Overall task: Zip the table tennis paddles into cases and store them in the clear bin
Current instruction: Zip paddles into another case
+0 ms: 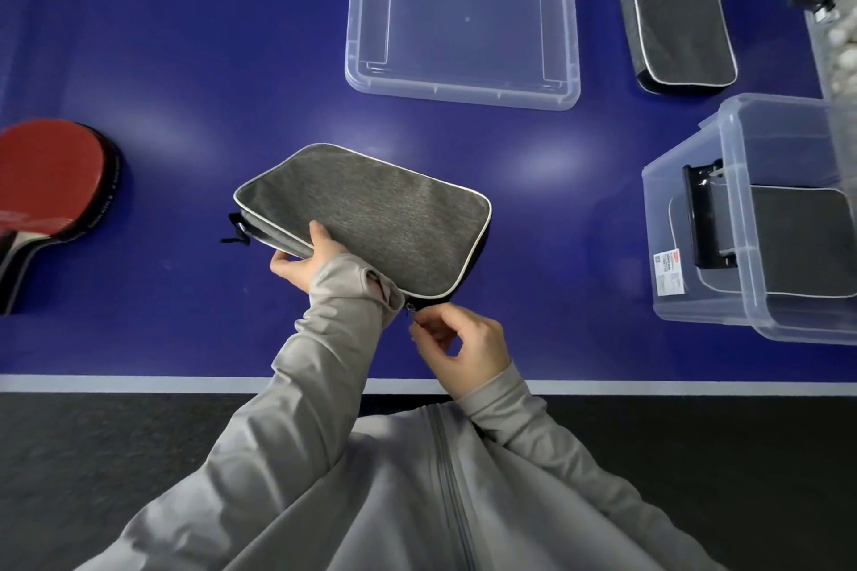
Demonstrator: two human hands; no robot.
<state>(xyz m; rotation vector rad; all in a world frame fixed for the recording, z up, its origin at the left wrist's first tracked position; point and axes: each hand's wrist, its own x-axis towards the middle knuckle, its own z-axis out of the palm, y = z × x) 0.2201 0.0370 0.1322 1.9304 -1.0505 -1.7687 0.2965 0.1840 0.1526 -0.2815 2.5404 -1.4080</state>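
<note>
1. Lying at the far left of the blue table [185,60] is a stack of paddles [51,181] with the red rubber face on top. The handles run off the picture's edge.
2. Near the middle, the left hand [303,262] holds the near long side of a gray case [371,213]. The thumb lies on top and the fingers curl under. The case is tilted, and its near side is lifted.
3. Just right of that, the right hand [457,345] pinches the small zipper pull [411,310] at the case's near corner.
4. Farther back lies a clear lid [461,21], flat on the table.
5. Right of the lid lies a 2nd gray case [677,21], zipped shut.
6. At the far right stands the clear bin [695,236]. 1 more gray case [797,241] lies inside it.
</note>
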